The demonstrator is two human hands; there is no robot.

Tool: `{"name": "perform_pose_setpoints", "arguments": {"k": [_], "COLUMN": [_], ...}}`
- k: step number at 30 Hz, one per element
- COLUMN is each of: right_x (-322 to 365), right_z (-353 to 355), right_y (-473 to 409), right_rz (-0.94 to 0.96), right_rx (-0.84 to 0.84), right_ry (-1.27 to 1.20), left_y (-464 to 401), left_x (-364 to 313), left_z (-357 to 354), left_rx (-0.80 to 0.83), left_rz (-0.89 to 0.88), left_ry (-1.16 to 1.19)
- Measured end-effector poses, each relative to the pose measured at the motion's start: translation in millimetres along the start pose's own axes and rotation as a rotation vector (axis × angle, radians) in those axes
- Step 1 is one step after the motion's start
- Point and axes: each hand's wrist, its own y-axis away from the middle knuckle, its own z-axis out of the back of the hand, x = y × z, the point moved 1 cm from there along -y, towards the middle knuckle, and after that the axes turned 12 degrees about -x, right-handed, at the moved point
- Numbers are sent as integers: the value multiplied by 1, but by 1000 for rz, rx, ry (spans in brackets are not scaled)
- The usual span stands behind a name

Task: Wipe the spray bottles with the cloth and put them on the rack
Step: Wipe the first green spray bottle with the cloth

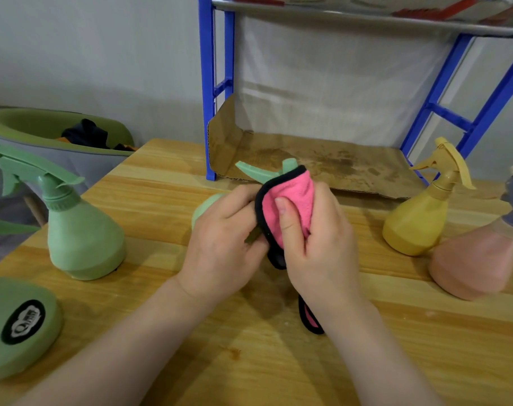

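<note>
The left hand (220, 244) grips a green spray bottle (208, 205) above the bench (278, 361); the right hand (316, 247) pinches the pink cloth (290, 191) around its top.

Cloth (290, 200): bright pink, black edging. Held spray bottle (258, 171): pale mint green. Left standing bottle (82, 230): same mint green. Right bottle (419, 218): mustard yellow. Far-right bottle (478, 265): salmon pink body, grey-blue head. Rack (208, 83): blue frame, brown stained cardboard base. Table (249, 361): honey-yellow wood grain.

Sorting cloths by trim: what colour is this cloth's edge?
Black edge on the pink cloth, clearest in the head view.
</note>
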Motion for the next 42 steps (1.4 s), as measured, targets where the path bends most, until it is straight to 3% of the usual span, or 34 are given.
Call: {"name": "perform_pose_setpoints", "arguments": {"k": [4,9,20,26,36,42], "right_x": [1,-3,-13,-11,7,7], "right_z": [-6,-5,-6,-7,10,7], "right_y": [4,3,4,0,-14,-14], "right_rz": [-46,51,-47,-258,-781,-1005], "right_rx": [21,-37,67,197,367,448], "right_ry": [-24,230,158,-83,-611,-768], "left_y": [-6,-2,-1,-7,-7,-6], "left_x": [7,1,9,12,16,23], "left_z": [4,2,-1,4,2,3], "left_rx": [-19,-17,124,101,54,75], "left_rz": [-47,47,42,27,65,4], "left_ry": [-59,-21,36,20,109,76]}}
